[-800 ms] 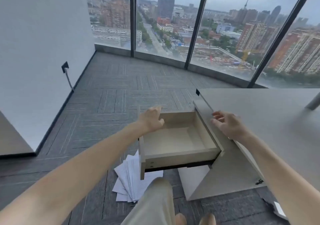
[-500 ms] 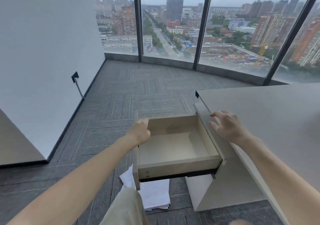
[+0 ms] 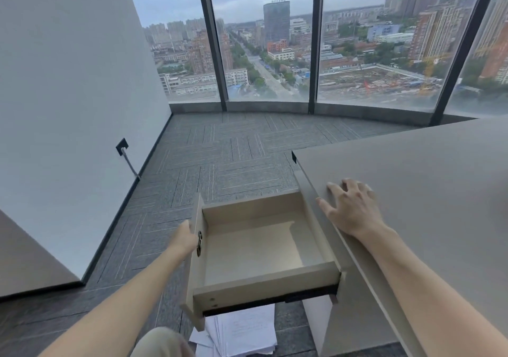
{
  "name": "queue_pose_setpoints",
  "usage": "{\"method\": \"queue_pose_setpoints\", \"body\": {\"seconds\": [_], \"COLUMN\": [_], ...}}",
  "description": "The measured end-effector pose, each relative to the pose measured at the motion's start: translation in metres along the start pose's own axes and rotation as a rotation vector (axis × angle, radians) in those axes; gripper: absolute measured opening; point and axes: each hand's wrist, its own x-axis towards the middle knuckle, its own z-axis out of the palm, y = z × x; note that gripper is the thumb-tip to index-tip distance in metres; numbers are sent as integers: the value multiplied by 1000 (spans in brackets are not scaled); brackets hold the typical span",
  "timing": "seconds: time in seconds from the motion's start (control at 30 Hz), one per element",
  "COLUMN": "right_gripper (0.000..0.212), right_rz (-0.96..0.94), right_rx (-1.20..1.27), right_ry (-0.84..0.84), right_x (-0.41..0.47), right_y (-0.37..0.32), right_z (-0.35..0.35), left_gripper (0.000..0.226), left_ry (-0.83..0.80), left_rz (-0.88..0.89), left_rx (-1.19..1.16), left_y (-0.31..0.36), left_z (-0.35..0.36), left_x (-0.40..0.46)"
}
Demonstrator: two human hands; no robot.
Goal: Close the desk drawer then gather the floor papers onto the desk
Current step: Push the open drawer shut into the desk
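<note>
The pale wooden desk drawer (image 3: 261,252) stands pulled out to the left of the grey desk (image 3: 428,191), and it is empty inside. My left hand (image 3: 184,237) presses against the outer face of the drawer front (image 3: 195,263), its fingers hidden behind the panel. My right hand (image 3: 350,208) lies flat on the desk top near its left edge, fingers spread, holding nothing. A loose stack of white papers (image 3: 244,334) lies on the carpet under the drawer, partly hidden by it.
A white wall (image 3: 68,109) with a socket and cable (image 3: 125,153) runs along the left. Floor-to-ceiling windows (image 3: 264,54) curve across the back. Grey carpet tiles (image 3: 220,158) cover the floor. My knee (image 3: 162,343) shows at the bottom edge.
My left hand moved from the drawer's rim to the outside of its front panel. My right hand settled flat onto the desk top. The view lifted and shifted left.
</note>
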Motion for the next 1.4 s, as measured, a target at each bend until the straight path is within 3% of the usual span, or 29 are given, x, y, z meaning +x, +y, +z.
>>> {"method": "queue_pose_setpoints", "body": {"seconds": [0.1,0.37,0.73,0.97,1.4], "right_gripper": [73,73,72,71,70], "right_rz": [-18,-12,-11,-8,-10], "right_rx": [2,9,27,34,58], "right_ry": [-41,-36,-6,0,3], "right_x": [1,1,2,4,3], "right_y": [-1,0,1,0,0], "right_z": [2,2,5,5,4], "left_gripper": [33,45,22,36,10], "left_ry": [-9,-150,-21,-136,-364], "left_rz": [-27,-8,-125,-170,-96], "left_rx": [-94,-391,-545,-624,-770], "left_y": [1,8,29,43,111], "left_z": [-4,4,47,58,106], "left_x": [1,-8,5,9,-6]}}
